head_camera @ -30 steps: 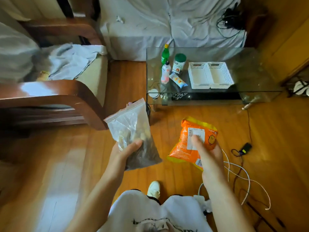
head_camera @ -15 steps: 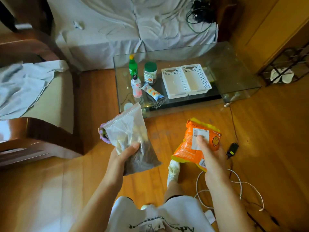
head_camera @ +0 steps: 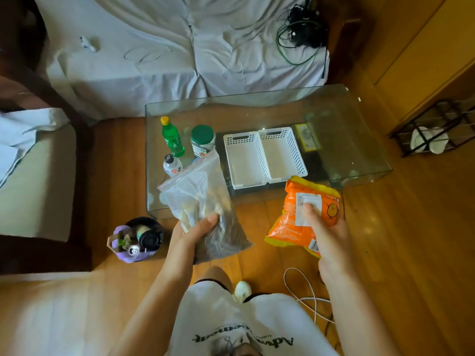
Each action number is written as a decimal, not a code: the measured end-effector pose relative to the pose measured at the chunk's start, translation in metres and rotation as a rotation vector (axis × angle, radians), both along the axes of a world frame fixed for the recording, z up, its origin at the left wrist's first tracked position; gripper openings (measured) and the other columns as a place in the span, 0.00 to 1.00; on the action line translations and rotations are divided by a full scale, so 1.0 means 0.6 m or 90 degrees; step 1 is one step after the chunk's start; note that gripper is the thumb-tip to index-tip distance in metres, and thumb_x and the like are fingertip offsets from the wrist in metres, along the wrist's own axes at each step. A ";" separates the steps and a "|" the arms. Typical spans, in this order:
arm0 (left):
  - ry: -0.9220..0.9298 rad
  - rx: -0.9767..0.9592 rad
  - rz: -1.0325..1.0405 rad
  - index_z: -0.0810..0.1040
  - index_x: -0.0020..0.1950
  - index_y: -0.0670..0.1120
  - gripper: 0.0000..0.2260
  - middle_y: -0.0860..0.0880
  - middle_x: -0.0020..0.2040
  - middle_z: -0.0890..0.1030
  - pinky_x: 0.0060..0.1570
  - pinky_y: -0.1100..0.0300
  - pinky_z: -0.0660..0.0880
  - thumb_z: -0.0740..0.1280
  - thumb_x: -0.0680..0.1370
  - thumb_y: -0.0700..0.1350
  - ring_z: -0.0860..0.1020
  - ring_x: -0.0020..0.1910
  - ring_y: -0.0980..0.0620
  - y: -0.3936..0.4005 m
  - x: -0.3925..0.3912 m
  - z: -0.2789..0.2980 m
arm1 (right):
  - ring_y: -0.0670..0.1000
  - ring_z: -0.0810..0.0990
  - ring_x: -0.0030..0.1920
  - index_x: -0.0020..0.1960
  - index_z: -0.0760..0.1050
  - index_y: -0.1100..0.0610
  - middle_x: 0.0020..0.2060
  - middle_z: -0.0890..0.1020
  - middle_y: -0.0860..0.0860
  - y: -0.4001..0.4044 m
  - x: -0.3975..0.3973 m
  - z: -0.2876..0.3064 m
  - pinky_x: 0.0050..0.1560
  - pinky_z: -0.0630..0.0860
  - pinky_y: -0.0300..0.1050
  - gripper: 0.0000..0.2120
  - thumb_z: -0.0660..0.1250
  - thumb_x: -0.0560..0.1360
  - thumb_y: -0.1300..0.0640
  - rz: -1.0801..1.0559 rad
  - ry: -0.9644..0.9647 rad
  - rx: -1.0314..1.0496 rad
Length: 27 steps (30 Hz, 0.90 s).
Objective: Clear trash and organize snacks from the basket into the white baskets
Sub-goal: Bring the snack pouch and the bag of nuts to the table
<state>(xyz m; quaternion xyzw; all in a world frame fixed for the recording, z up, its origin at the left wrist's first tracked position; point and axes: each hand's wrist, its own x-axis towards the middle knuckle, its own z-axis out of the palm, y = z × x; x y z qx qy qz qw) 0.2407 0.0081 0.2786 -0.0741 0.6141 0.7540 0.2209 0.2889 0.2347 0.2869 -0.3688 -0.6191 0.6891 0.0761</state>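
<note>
Two snack bags held before the glass desk

Both hands are gripping snacks: the left hand [head_camera: 195, 231] is clutching a clear zip bag [head_camera: 205, 201], and the right hand [head_camera: 326, 232] is pinching an orange snack packet [head_camera: 300, 227]. Both bags are hovering over the desk's [head_camera: 347, 140] near edge. On the desk, two white baskets [head_camera: 264, 156] are sitting side by side, touching, with bottles [head_camera: 172, 137] and a green-lidded jar [head_camera: 203, 140] beside them. By the desk's near corner, a trash bin [head_camera: 138, 240] is standing on the floor.

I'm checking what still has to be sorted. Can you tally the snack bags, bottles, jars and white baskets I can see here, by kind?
Snack bags: 2, the clear zip bag in the left hand and the orange packet in the right hand.
Bottles: 2, the green bottle and the small white bottle.
Jars: 1, the green-lidded jar.
White baskets: 2, left basket and right basket.
Total: 7
</note>
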 end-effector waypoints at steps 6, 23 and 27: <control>-0.040 -0.007 0.047 0.82 0.48 0.59 0.16 0.50 0.46 0.86 0.38 0.62 0.79 0.72 0.62 0.56 0.84 0.45 0.50 0.029 -0.092 -0.032 | 0.38 0.83 0.38 0.54 0.75 0.47 0.45 0.82 0.44 0.029 -0.118 -0.027 0.27 0.74 0.29 0.25 0.69 0.58 0.40 0.034 -0.027 -0.028; -0.068 0.018 0.078 0.78 0.50 0.55 0.19 0.51 0.45 0.85 0.37 0.66 0.78 0.71 0.61 0.57 0.84 0.44 0.52 0.089 -0.585 -0.064 | 0.45 0.82 0.45 0.55 0.74 0.45 0.47 0.82 0.42 0.091 -0.625 -0.054 0.31 0.76 0.33 0.26 0.69 0.59 0.40 0.085 -0.084 0.017; -0.099 -0.001 0.070 0.81 0.47 0.54 0.12 0.49 0.43 0.86 0.38 0.63 0.78 0.72 0.64 0.50 0.84 0.42 0.50 0.115 -0.681 -0.121 | 0.40 0.83 0.40 0.51 0.76 0.44 0.40 0.84 0.38 0.107 -0.721 -0.116 0.28 0.75 0.31 0.22 0.70 0.58 0.39 0.107 -0.116 0.018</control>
